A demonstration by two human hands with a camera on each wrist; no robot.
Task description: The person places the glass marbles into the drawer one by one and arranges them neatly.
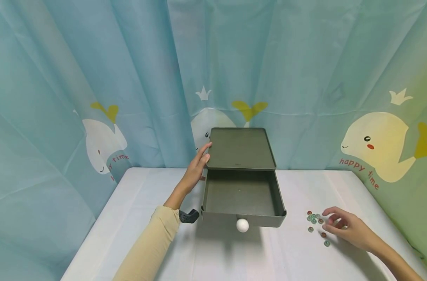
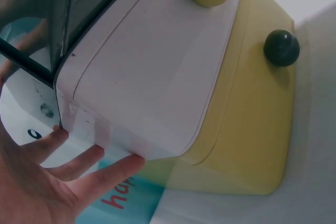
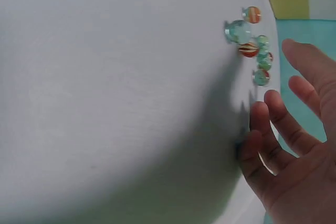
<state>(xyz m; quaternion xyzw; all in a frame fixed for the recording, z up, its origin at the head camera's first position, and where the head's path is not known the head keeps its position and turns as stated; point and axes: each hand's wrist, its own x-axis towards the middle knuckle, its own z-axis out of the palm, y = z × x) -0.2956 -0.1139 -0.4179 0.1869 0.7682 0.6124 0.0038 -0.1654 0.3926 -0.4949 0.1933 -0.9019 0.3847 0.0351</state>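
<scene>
A stacked drawer box stands mid-table with a dark green top (image 1: 239, 149). Its top drawer (image 1: 238, 193) is pulled out, and a white knob (image 1: 242, 225) is on the front. My left hand (image 1: 194, 171) rests with extended fingers against the box's left side. In the left wrist view, those fingertips touch the side by a white drawer (image 2: 147, 66), beside a yellow drawer (image 2: 252, 108). At the right, my right hand (image 1: 350, 230) hovers beside several glass marbles (image 1: 314, 221), fingers loosely bent. The right wrist view shows nothing in its grasp, with marbles (image 3: 248, 50) close by.
A white-covered table (image 1: 136, 203) carries everything. Behind and around it hangs a blue-green curtain (image 1: 136, 58) with whale prints. A black wrist device (image 1: 189, 216) sits on my left wrist, near the drawer's front left corner.
</scene>
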